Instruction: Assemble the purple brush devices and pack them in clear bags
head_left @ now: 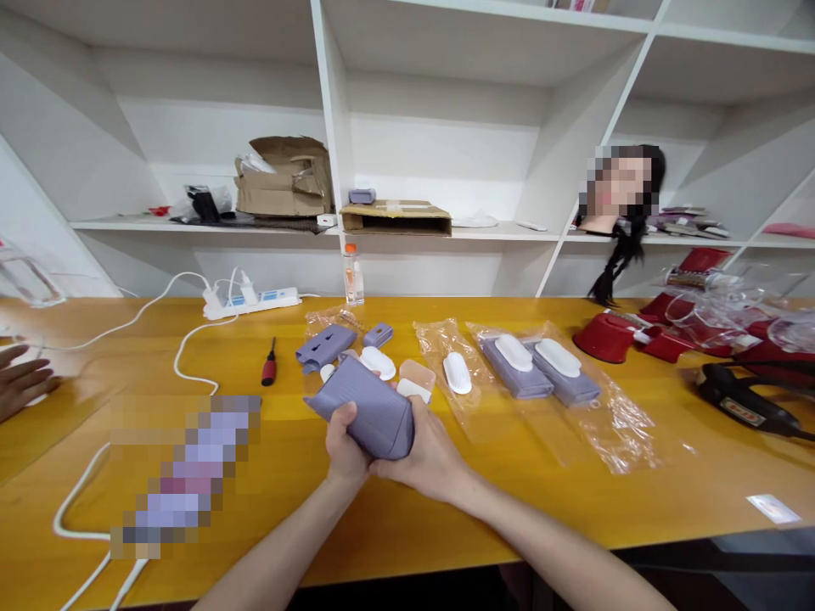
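A purple box-shaped case (369, 407) with a textured surface is held in both hands above the table, tilted. My left hand (348, 445) grips its near left side, thumb on top. My right hand (429, 450) wraps its right end, with fingers reaching underneath. Just behind it lie a white oval piece (378, 362), a purple shell with cut-outs (326, 346) and a small purple part (378, 334). Another white oval piece (457, 373) rests on clear plastic. Two purple cases (525, 382) topped with white ovals lie to the right on plastic wrapping.
A red-handled screwdriver (269, 369) and a blurred-out phone-like device (191, 475) with white cables lie left. Behind stand a power strip (255, 302) and bottle (354, 276). Right are red items (604, 337) and a black tool (744, 403). Another person's hand (25, 379) is far left.
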The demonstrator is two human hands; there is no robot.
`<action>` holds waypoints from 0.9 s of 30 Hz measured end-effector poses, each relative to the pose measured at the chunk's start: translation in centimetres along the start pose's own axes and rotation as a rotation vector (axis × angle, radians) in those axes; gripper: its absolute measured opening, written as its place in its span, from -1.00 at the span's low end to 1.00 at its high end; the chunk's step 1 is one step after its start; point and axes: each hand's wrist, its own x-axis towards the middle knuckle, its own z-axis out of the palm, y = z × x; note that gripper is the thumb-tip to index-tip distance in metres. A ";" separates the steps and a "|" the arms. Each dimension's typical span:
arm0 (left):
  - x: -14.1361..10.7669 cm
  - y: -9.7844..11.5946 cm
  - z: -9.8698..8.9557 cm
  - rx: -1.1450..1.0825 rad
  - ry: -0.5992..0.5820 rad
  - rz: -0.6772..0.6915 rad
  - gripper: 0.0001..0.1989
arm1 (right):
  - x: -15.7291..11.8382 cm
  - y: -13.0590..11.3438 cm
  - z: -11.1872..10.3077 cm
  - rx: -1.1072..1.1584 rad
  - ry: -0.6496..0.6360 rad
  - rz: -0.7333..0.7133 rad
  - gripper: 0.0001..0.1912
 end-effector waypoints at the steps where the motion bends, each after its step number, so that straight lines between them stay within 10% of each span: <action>1: 0.1 0.0 0.0 -0.011 -0.025 -0.020 -0.62 | 0.1 0.1 0.0 0.010 0.001 0.007 -0.24; 6: 1.4 1.1 0.2 -0.040 -0.214 -0.172 -0.59 | 0.6 0.3 -0.2 0.319 -0.142 -0.007 -0.26; 12: 3.0 2.7 0.3 -0.044 -0.177 -0.202 -0.62 | 1.9 1.2 -1.0 0.602 -0.276 0.064 -0.60; 19: 4.9 5.3 0.3 -0.249 0.164 -0.046 -0.71 | 5.2 4.3 -4.2 0.218 0.381 -0.085 -0.68; 27: 4.9 5.5 0.1 -0.168 -0.017 -0.239 -0.65 | 4.5 4.3 -2.4 -0.548 0.205 -0.173 -0.77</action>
